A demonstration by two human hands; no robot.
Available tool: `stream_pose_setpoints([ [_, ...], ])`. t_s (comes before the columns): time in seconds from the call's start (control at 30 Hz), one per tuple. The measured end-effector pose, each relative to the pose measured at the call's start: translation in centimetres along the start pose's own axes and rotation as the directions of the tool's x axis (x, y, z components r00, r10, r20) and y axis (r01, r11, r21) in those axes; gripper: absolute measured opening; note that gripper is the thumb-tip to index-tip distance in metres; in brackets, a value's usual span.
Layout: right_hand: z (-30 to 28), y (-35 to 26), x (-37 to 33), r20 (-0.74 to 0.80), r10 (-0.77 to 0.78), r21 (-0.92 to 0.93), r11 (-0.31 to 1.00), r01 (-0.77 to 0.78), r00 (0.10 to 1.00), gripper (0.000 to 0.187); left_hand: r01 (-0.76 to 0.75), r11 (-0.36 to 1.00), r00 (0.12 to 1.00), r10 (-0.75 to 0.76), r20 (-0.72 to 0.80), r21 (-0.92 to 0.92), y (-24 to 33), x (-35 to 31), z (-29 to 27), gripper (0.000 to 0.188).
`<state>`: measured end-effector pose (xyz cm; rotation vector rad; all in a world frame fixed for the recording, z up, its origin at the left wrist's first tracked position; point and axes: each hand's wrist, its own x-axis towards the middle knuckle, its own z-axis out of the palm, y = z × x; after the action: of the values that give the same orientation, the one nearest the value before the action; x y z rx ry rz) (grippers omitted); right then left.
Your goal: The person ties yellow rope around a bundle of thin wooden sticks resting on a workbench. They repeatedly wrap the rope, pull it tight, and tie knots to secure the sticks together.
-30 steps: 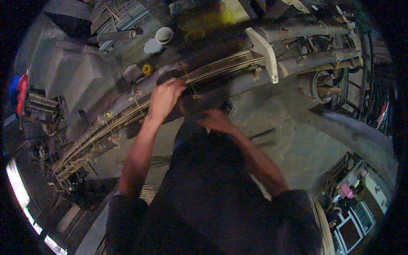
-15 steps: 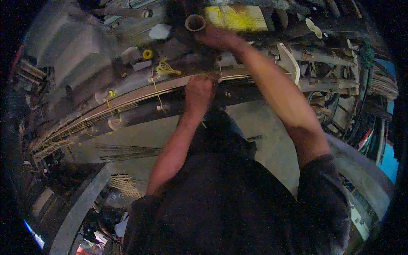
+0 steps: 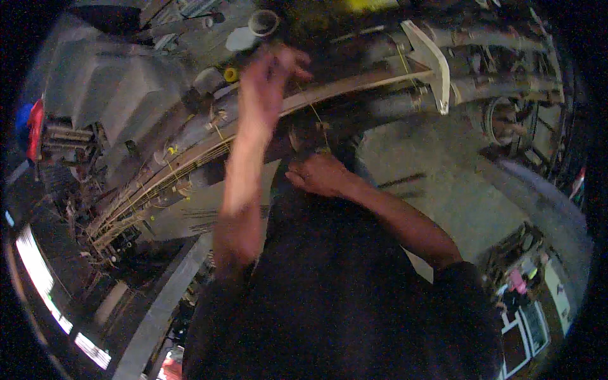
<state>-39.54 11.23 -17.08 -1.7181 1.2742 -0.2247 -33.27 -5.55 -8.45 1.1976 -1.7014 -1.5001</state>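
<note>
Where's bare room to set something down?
Bare floor shows between the right forearm and the grey ledge, below the pale crosspiece. It's crowded near the left hand: wooden strip, yellow roll, round container.

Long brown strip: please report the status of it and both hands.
Left hand over the far side of strip, blurred, hold unclear. Right hand curled, near side, hold unclear. Cords across strip; left forearm hides part.

Brown strip (image 3: 354, 87), pale cream crosspiece (image 3: 437, 59), yellow roll (image 3: 227, 75) (thin ties (image 3: 172, 150) yellow too), black shirt (image 3: 335, 272), grey floor (image 3: 437, 158)
</note>
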Motion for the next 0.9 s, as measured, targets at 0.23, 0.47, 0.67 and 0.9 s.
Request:
stream_pose_setpoints([
  [0.23, -2.6, 1.8, -2.0, -0.33, -0.229, -0.111, 0.973, 0.203, 0.916, 0.024, 0.169, 0.983, 0.982, -0.174, -0.078, -0.069, -11.4, 12.1, 2.1, 0.039],
  [0.47, -10.3, 4.4, -0.1, -0.016, 0.732, 0.989, -0.088, 0.118, 0.681, 0.015, -0.094, 0.826, 0.991, 0.13, -0.025, 0.556, -16.4, 14.1, 4.3, 0.036],
  [0.67, -1.8, 9.7, -9.9, -0.179, 0.837, 0.933, 0.31, -0.18, 0.517, 0.019, -0.059, 0.572, 0.995, -0.028, 0.092, 0.818, -8.0, 11.1, -1.2, 0.038],
  [0.9, -6.5, 15.0, -10.9, -0.532, 0.721, 0.774, 0.627, -0.09, 0.444, 0.041, -0.337, 0.714, 0.937, 0.187, 0.296, 0.613, 1.0, 5.4, 10.9, 0.023],
])
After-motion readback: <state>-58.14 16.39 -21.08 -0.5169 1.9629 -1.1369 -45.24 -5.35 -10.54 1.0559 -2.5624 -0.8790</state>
